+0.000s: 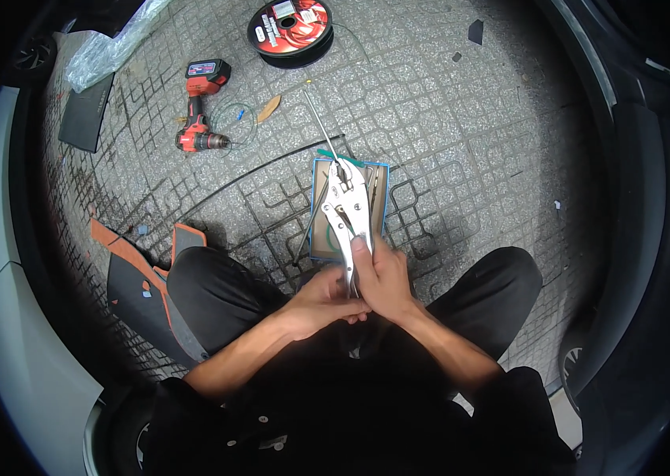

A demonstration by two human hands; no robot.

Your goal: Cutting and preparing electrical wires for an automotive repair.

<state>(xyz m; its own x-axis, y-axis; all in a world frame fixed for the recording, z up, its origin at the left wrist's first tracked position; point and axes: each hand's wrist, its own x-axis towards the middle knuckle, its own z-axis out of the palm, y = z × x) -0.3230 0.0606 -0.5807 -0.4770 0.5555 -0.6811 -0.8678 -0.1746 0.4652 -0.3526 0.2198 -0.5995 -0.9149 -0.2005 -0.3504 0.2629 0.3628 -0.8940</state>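
Both hands grip silver locking pliers (357,198) in the middle of the view, jaws pointing away from me. My right hand (382,282) is closed round the right handle, thumb lying along it. My left hand (321,301), slightly blurred, is closed at the lower end of the handles, beside and partly under the right hand. A thin metal rod (318,117) runs from the jaws toward the top of the view. Behind the pliers lies an open blue-edged cardboard box (383,189) holding small items that I cannot make out.
A red cordless drill (195,111), cable spool (289,36), black cable (256,170), dry leaf (268,109) and plastic wrap (101,55) lie on grey paving. Orange-and-black cut sheets (133,285) lie by my left knee. Car bodywork (628,222) borders both sides.
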